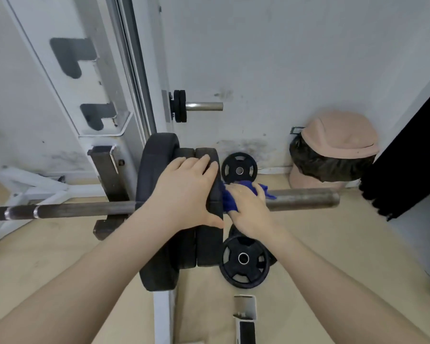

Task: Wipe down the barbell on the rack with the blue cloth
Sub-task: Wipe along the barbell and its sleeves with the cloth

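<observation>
The barbell (67, 211) lies across the white rack (94, 95), with several black plates (159, 219) loaded on its right end. Its bare grey sleeve (305, 198) sticks out to the right. My left hand (184, 192) rests over the top edge of the outermost plate, fingers wrapped on it. My right hand (248, 207) presses the blue cloth (230, 199) around the sleeve, right against the plate's outer face. Part of the cloth is hidden under my fingers.
Two small black plates lie on the tan floor, one (243, 260) near me and one (239, 170) by the wall. A pink lidded bin (338, 142) with a black liner stands at the right. A storage peg (201, 106) juts from the rack upright.
</observation>
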Demonstrator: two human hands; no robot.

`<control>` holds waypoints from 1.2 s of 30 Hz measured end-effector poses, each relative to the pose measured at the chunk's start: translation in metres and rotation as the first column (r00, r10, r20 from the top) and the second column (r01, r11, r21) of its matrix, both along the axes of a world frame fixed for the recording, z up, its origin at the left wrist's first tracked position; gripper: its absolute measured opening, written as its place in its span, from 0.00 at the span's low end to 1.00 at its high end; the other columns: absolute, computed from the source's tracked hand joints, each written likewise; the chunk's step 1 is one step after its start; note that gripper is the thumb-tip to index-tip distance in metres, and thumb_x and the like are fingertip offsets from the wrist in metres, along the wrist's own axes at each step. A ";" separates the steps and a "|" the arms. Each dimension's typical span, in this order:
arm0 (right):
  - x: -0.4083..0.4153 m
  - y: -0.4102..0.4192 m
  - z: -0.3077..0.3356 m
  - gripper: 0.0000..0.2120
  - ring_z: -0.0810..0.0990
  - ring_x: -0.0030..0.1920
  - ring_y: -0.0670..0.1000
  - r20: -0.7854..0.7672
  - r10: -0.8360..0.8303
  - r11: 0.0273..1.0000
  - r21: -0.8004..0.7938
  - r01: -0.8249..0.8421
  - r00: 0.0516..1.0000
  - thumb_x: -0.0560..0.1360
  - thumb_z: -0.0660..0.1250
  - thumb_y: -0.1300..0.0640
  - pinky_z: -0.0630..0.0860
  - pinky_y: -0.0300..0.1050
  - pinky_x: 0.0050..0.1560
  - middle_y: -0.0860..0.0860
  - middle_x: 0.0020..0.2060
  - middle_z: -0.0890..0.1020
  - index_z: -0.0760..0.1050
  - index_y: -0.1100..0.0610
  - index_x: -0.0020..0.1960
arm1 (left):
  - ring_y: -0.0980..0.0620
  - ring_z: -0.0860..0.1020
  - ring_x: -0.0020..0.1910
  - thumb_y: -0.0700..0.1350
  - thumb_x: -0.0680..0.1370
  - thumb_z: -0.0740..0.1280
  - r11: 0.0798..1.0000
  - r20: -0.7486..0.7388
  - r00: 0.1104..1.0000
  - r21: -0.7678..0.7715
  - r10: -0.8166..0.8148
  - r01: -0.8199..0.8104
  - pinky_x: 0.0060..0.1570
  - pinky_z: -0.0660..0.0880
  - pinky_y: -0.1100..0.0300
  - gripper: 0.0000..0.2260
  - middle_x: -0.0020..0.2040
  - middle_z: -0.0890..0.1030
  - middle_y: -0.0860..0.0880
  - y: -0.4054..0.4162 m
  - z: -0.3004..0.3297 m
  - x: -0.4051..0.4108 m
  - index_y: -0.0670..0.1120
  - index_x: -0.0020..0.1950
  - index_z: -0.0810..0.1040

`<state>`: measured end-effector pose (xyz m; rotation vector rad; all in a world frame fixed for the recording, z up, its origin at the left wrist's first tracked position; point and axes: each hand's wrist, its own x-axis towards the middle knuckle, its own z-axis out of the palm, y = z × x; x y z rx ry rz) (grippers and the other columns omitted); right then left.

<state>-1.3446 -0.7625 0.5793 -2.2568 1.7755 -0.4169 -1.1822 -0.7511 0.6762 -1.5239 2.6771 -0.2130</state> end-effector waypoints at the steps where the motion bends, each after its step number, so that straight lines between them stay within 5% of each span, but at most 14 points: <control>1: -0.007 0.007 -0.006 0.28 0.61 0.73 0.49 -0.101 0.062 0.997 -0.047 -0.067 0.993 0.72 0.64 0.57 0.46 0.54 0.72 0.47 0.71 0.67 0.64 0.52 0.72 | 0.48 0.54 0.75 0.71 0.65 0.63 1.000 0.009 1.000 0.000 0.006 -0.006 0.74 0.49 0.52 0.49 0.78 0.52 0.47 0.000 0.000 -0.001 0.47 0.76 0.48; 3: -0.013 0.022 -0.023 0.34 0.63 0.73 0.52 -0.295 0.115 0.975 -0.151 -0.165 0.948 0.68 0.68 0.53 0.58 0.55 0.69 0.50 0.73 0.65 0.64 0.55 0.72 | 0.48 0.53 0.76 0.70 0.66 0.64 1.000 0.022 1.000 0.012 0.010 -0.010 0.74 0.49 0.52 0.49 0.78 0.51 0.47 -0.001 0.002 -0.003 0.47 0.76 0.47; 5: -0.011 0.028 -0.033 0.36 0.62 0.73 0.54 -0.334 0.114 0.979 -0.124 -0.164 0.936 0.67 0.63 0.45 0.62 0.58 0.67 0.53 0.74 0.63 0.64 0.56 0.72 | 0.47 0.53 0.76 0.68 0.67 0.66 0.999 0.029 0.999 0.034 0.023 -0.024 0.74 0.51 0.53 0.49 0.78 0.50 0.47 0.000 0.003 -0.006 0.47 0.76 0.47; 8: -0.011 0.017 -0.031 0.39 0.48 0.76 0.50 -0.191 0.172 0.980 -0.068 -0.188 0.966 0.69 0.46 0.37 0.43 0.61 0.72 0.48 0.77 0.53 0.55 0.53 0.76 | 0.47 0.54 0.75 0.67 0.67 0.66 0.998 0.024 0.999 0.051 0.048 -0.049 0.72 0.56 0.53 0.48 0.78 0.51 0.47 0.005 0.002 -0.010 0.46 0.76 0.48; 10: -0.017 0.003 -0.024 0.35 0.53 0.75 0.47 -0.075 0.184 0.978 -0.082 -0.190 0.980 0.71 0.42 0.38 0.41 0.58 0.71 0.45 0.75 0.59 0.60 0.50 0.74 | 0.47 0.58 0.74 0.68 0.67 0.65 0.998 0.007 0.998 0.034 0.058 -0.058 0.70 0.61 0.54 0.46 0.77 0.55 0.46 0.006 0.003 -0.014 0.46 0.75 0.51; 13: -0.016 -0.020 -0.013 0.17 0.75 0.58 0.49 0.069 0.099 0.987 -0.133 -0.089 0.993 0.78 0.48 0.45 0.58 0.54 0.66 0.45 0.54 0.79 0.73 0.46 0.54 | 0.46 0.61 0.72 0.68 0.66 0.66 0.996 0.003 0.996 0.016 0.085 -0.085 0.66 0.64 0.53 0.46 0.75 0.58 0.45 0.005 0.003 -0.022 0.47 0.74 0.52; 16: -0.004 -0.034 -0.008 0.11 0.78 0.42 0.53 0.066 -0.019 0.989 -0.143 0.028 0.998 0.79 0.53 0.49 0.66 0.51 0.53 0.47 0.37 0.79 0.67 0.47 0.40 | 0.44 0.55 0.75 0.69 0.65 0.67 0.990 0.025 0.990 0.022 0.135 -0.136 0.70 0.59 0.52 0.51 0.77 0.51 0.42 0.008 -0.004 -0.030 0.49 0.76 0.44; 22: -0.026 -0.016 -0.026 0.15 0.81 0.44 0.52 -0.118 -0.011 0.915 -0.401 -0.038 0.993 0.68 0.56 0.50 0.72 0.48 0.50 0.48 0.42 0.83 0.76 0.53 0.47 | 0.43 0.50 0.76 0.72 0.65 0.62 0.975 -0.084 0.973 -0.036 0.216 -0.220 0.73 0.51 0.50 0.50 0.77 0.48 0.40 0.010 -0.018 -0.038 0.46 0.76 0.45; 26: -0.082 -0.013 -0.021 0.05 0.79 0.40 0.57 -0.094 -0.313 0.894 -0.366 0.259 0.945 0.68 0.63 0.56 0.70 0.49 0.47 0.53 0.37 0.81 0.75 0.57 0.41 | 0.42 0.50 0.76 0.70 0.64 0.66 0.969 -0.048 0.970 -0.050 0.240 -0.242 0.73 0.51 0.49 0.52 0.77 0.48 0.40 0.007 -0.022 -0.040 0.47 0.76 0.44; 30: -0.091 -0.020 -0.014 0.10 0.77 0.46 0.58 -0.088 -0.487 0.854 -0.254 0.453 0.869 0.75 0.60 0.53 0.64 0.51 0.54 0.55 0.43 0.81 0.74 0.59 0.48 | 0.42 0.51 0.76 0.70 0.64 0.67 0.968 -0.049 0.970 -0.064 0.239 -0.242 0.73 0.51 0.49 0.52 0.77 0.50 0.41 0.005 -0.022 -0.040 0.46 0.76 0.45; 36: -0.012 -0.009 -0.032 0.13 0.78 0.53 0.55 0.020 -0.206 0.909 -0.365 0.199 0.978 0.71 0.60 0.51 0.62 0.59 0.63 0.49 0.51 0.83 0.78 0.50 0.53 | 0.42 0.52 0.75 0.68 0.65 0.67 0.967 -0.065 0.969 -0.067 0.240 -0.244 0.73 0.52 0.49 0.50 0.77 0.51 0.41 0.005 -0.021 -0.041 0.46 0.76 0.46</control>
